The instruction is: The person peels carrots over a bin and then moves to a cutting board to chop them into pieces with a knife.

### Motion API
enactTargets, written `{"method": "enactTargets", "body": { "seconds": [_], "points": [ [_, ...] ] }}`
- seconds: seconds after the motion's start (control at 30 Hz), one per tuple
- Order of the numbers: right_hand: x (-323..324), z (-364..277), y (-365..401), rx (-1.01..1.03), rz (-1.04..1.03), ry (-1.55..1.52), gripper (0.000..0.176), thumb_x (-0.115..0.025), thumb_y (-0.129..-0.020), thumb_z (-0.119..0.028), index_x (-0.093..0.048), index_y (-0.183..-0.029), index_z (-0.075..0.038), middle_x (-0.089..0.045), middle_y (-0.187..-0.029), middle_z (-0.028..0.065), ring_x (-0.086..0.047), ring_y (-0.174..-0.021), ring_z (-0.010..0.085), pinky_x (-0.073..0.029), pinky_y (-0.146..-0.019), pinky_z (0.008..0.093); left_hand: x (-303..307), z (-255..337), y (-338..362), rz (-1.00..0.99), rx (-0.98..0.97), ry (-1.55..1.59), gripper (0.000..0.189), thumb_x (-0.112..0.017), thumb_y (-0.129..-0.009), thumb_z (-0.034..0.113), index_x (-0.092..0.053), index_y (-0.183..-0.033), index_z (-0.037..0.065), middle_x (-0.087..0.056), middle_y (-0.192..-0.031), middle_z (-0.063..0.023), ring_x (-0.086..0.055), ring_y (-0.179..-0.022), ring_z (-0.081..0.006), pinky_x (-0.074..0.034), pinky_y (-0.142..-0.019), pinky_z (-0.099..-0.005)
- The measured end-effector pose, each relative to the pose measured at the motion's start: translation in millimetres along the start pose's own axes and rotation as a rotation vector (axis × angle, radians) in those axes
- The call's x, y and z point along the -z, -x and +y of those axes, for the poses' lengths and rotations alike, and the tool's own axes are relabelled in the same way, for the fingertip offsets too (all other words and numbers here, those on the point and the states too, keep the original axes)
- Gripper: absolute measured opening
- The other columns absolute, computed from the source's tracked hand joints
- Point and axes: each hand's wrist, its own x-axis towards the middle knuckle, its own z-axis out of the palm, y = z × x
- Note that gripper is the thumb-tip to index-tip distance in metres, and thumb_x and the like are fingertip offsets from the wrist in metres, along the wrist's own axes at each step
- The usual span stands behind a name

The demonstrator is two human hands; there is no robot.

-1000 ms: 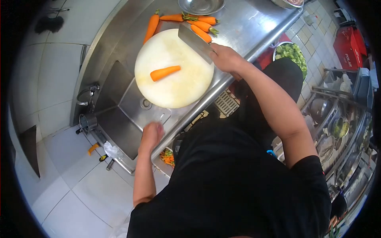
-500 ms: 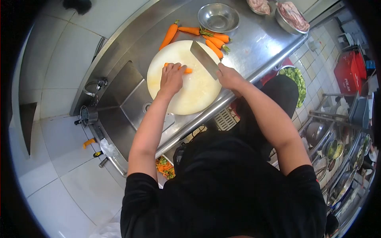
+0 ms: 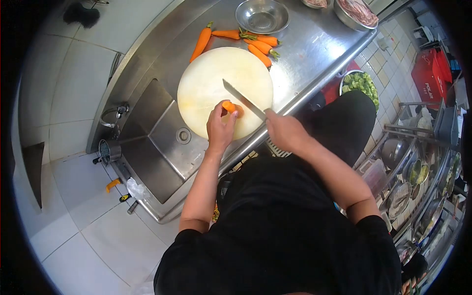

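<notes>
My left hand [image 3: 221,129] grips a short carrot piece [image 3: 229,106] between thumb and fingers, over the near part of the round white cutting board [image 3: 206,73]. The piece is tipped up, one end facing the camera. My right hand [image 3: 285,130] is wrapped round the handle of a cleaver [image 3: 245,100]. Its blade is turned nearly edge-on and reaches across the board, just beyond the carrot piece. Several whole carrots [image 3: 201,42] with green stem ends lie along the board's far side.
A metal bowl [image 3: 262,17] stands behind the carrots, and another bowl with raw meat [image 3: 358,11] sits at the counter's far right. The sink [image 3: 152,142] is left of the board. A container of chopped green vegetables [image 3: 360,84] is below the counter's edge at right.
My left hand has lifted and turned the carrot piece and come nearer to me. My right hand has moved nearer too, and the cleaver blade has turned from flat to edge-on.
</notes>
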Motion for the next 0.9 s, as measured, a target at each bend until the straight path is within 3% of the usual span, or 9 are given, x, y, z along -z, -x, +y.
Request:
{"method": "enactTargets", "body": {
  "seconds": [0.07, 0.17, 0.27, 0.33, 0.37, 0.43, 0.9],
  "points": [
    [-10.2, -5.3, 11.4, 0.009, 0.011, -0.002, 0.021, -0.045, -0.096, -0.016, -0.05, -0.108, 0.0, -0.065, -0.077, 0.0267, -0.065, -0.076, 0.0468, -0.051, -0.072, 0.0566, 0.3, 5.9, 5.7, 0.163, -0.068, -0.043, 0.041, -0.074, -0.087, 0.01, -0.055, -0.123, 0.002, -0.067, -0.108, -0.0129, -0.068, -0.097, -0.0228, -0.054, -0.088, -0.0337],
    [-14.9, -10.1, 17.9, 0.016, 0.021, 0.008, 0.019, -0.045, -0.096, -0.014, -0.05, -0.107, 0.0, -0.065, -0.074, 0.025, -0.065, -0.074, 0.0448, -0.052, -0.071, 0.0557, 3.3, 0.3, 4.1, 0.183, -0.189, -0.056, 0.041, -0.075, -0.085, 0.007, -0.053, -0.12, 0.002, -0.065, -0.108, -0.0141, -0.068, -0.095, -0.0231, -0.056, -0.088, -0.0341],
    [-6.6, -19.2, 21.7, 0.033, 0.03, 0.059, 0.019, -0.046, -0.096, -0.014, -0.051, -0.108, -0.001, -0.066, -0.074, 0.0231, -0.066, -0.072, 0.0422, -0.052, -0.069, 0.0544, 8.8, -5.1, 2.7, 0.107, -0.209, -0.075, 0.039, -0.076, -0.084, 0.007, -0.055, -0.116, 0.0, -0.063, -0.108, -0.015, -0.068, -0.095, -0.0234, -0.058, -0.086, -0.0339],
    [5.2, -36.0, 26.8, 0.007, -0.015, 0.056, 0.027, -0.045, -0.096, -0.014, -0.052, -0.118, -0.001, -0.067, -0.088, 0.0229, -0.065, -0.082, 0.0421, -0.051, -0.074, 0.0532, 11.8, 3.2, 4.0, 0.11, -0.227, -0.083, 0.037, -0.075, -0.085, 0.006, -0.056, -0.115, 0.0, -0.062, -0.108, -0.0154, -0.068, -0.095, -0.0237, -0.059, -0.084, -0.0336],
    [6.7, -41.1, 29.7, 0.003, -0.015, 0.052, 0.027, -0.045, -0.096, -0.014, -0.052, -0.118, -0.001, -0.067, -0.088, 0.0229, -0.065, -0.082, 0.0421, -0.051, -0.074, 0.0532, 12.9, 8.1, 4.8, 0.12, -0.246, -0.088, 0.034, -0.074, -0.085, 0.006, -0.056, -0.113, -0.001, -0.061, -0.108, -0.0158, -0.068, -0.095, -0.0239, -0.06, -0.083, -0.0333],
    [8.0, -49.0, 34.6, 0.122, 0.114, 0.1, 0.022, -0.053, -0.094, -0.017, -0.05, -0.111, -0.004, -0.064, -0.076, 0.0183, -0.068, -0.068, 0.0372, -0.055, -0.061, 0.0483, 13.6, 12.2, 7.5, 0.128, -0.241, -0.075, 0.03, -0.072, -0.085, 0.005, -0.058, -0.111, -0.001, -0.061, -0.106, -0.0161, -0.068, -0.094, -0.0253, -0.06, -0.082, -0.0339],
    [13.2, -59.2, 37.6, 0.09, 0.037, 0.137, 0.019, -0.055, -0.091, -0.015, -0.048, -0.106, -0.005, -0.064, -0.077, 0.0163, -0.068, -0.068, 0.0368, -0.054, -0.06, 0.0484, 16.3, 14.6, 12.6, 0.131, -0.23, -0.076, 0.025, -0.066, -0.085, -0.001, -0.059, -0.11, -0.003, -0.058, -0.107, -0.0175, -0.068, -0.093, -0.0295, -0.061, -0.081, -0.0358]
  ]
}}
